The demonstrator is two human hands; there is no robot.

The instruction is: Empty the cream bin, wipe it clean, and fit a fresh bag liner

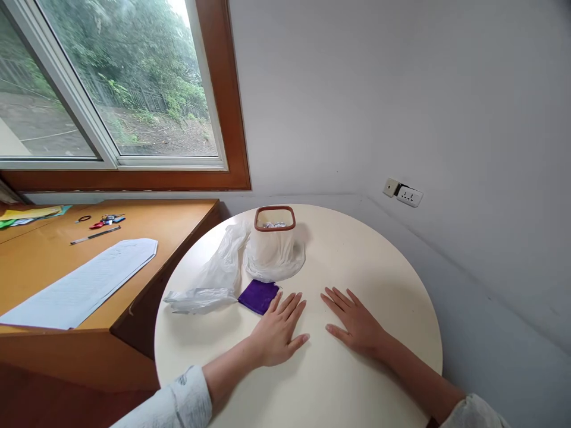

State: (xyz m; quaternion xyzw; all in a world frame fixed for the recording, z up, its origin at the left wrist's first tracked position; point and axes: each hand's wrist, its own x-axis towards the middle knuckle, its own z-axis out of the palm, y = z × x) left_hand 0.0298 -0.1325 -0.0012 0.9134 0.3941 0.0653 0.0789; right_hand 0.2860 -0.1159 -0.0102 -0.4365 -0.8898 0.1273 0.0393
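Left hand [280, 333] and right hand [355, 323] lie flat, grasping nothing. The purple cloth [257, 296] sits at the left hand's eleven o'clock; a careless forward sweep could topple the bin [270, 248] at twelve.

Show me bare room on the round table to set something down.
The round table is bare right of the bin, beyond the right hand, and between the forearms. Left of centre is crowded: plastic bag, bin and purple cloth lie close together near the left hand.
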